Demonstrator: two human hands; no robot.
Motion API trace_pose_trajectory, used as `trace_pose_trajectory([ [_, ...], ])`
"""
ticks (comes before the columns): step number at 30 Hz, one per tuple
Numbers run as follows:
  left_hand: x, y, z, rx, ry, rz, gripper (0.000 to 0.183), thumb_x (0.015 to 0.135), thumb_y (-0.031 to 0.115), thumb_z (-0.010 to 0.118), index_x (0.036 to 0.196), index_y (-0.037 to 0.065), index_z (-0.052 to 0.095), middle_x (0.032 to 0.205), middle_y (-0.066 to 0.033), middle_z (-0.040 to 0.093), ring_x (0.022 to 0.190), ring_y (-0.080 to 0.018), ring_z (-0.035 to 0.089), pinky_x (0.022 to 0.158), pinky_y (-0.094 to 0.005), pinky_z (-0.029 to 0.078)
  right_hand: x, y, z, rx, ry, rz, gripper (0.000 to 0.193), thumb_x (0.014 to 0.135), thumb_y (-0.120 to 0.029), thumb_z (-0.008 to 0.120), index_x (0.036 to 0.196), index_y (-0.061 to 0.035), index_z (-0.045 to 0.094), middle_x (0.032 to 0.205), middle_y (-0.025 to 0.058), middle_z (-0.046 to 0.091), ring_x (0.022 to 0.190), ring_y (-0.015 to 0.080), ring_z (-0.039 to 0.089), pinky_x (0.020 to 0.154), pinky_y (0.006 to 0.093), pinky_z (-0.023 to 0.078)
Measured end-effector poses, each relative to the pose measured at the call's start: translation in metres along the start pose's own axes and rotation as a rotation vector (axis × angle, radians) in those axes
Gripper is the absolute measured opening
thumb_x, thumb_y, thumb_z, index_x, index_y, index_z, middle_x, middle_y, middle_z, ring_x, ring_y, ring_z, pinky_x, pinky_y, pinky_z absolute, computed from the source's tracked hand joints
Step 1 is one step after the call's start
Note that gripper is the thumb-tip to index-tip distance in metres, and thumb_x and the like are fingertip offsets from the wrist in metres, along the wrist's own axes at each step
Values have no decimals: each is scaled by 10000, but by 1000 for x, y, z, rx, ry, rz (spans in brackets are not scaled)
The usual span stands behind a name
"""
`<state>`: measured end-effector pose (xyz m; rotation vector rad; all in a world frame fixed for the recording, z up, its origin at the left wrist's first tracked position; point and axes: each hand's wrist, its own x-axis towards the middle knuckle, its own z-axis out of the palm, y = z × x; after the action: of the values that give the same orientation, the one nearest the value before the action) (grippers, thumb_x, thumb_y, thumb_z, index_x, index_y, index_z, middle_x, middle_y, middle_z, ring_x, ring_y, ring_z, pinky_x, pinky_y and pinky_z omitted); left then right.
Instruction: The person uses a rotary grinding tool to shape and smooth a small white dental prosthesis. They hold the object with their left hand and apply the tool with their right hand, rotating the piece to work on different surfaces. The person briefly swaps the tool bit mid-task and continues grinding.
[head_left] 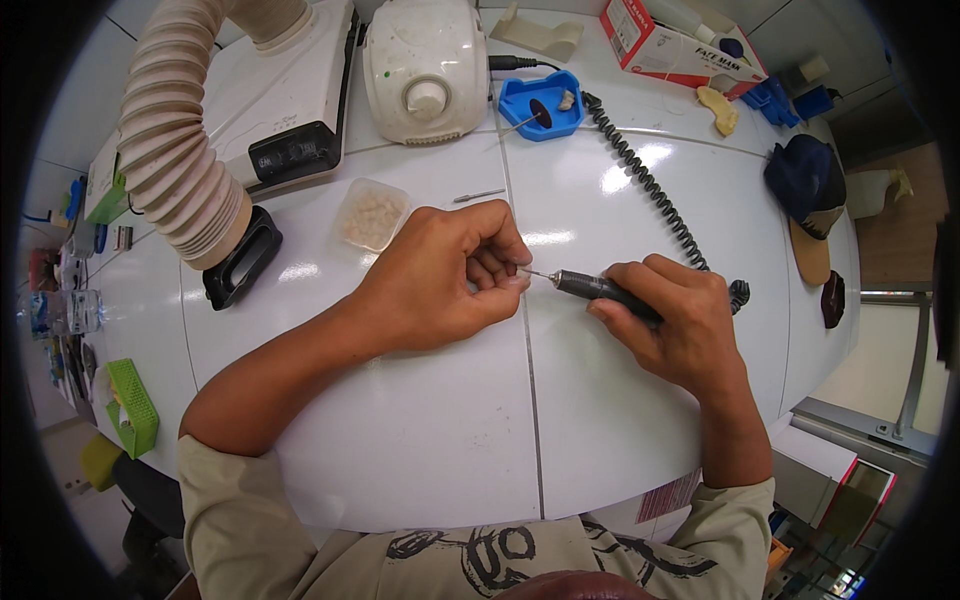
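Observation:
My right hand (680, 315) is wrapped around a black rotary handpiece (607, 290), which points left. Its thin metal bur (540, 274) reaches the fingertips of my left hand (435, 275). Those fingers are curled in a pinch on a small pale piece (523, 272), mostly covered by the fingers; its exact kind is too small to tell. Just beyond my left hand stands a clear plastic tub (372, 214) with many small cream-coloured pieces in it. A slim metal bur (479, 196) lies on the white table (430, 430) near my left knuckles.
A coiled black cord (650, 180) runs behind my right hand. At the back are a white control box with a knob (425, 75), a blue tray (545, 105) and a mask box (680, 45). A ribbed suction hose (180, 140) hangs at left; a cap (808, 185) lies at right.

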<state>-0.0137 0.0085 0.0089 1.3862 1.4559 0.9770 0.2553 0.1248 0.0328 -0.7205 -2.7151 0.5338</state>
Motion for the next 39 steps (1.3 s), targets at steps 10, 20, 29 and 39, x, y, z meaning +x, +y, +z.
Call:
trace_pose_trajectory([
  [10, 0, -1, 1, 9, -2, 5, 181, 933, 65, 854, 1026, 4, 710, 923, -59, 773, 850, -116, 754, 755, -260, 615, 0, 1, -1, -11, -10, 0, 269, 915, -318, 938, 1002, -99, 809, 730, 34, 674, 554, 212, 632, 511, 377, 476],
  [20, -1, -1, 1, -1, 8, 7, 194, 930, 62, 849, 1037, -18, 709, 919, -61, 752, 846, -110, 737, 753, -256, 603, -1, 3, 0, 0, 11, -10, 269, 915, -313, 937, 1001, -96, 802, 734, 37, 675, 550, 213, 629, 511, 379, 477],
  [29, -2, -2, 1, 0, 11, 27, 177, 934, 57, 834, 1037, -19, 712, 920, -64, 755, 840, -108, 731, 742, -258, 593, -1, 3, 0, 8, 4, -4, 270, 917, -314, 937, 999, -89, 812, 735, 36, 682, 539, 200, 621, 502, 369, 465],
  [39, -2, -2, 1, 10, 10, 28, 169, 940, 62, 830, 1033, -15, 711, 921, -64, 758, 852, -112, 735, 741, -262, 588, -1, 2, 0, 5, 4, 0, 285, 916, -332, 940, 998, -91, 810, 732, 34, 682, 545, 199, 624, 503, 371, 464],
])
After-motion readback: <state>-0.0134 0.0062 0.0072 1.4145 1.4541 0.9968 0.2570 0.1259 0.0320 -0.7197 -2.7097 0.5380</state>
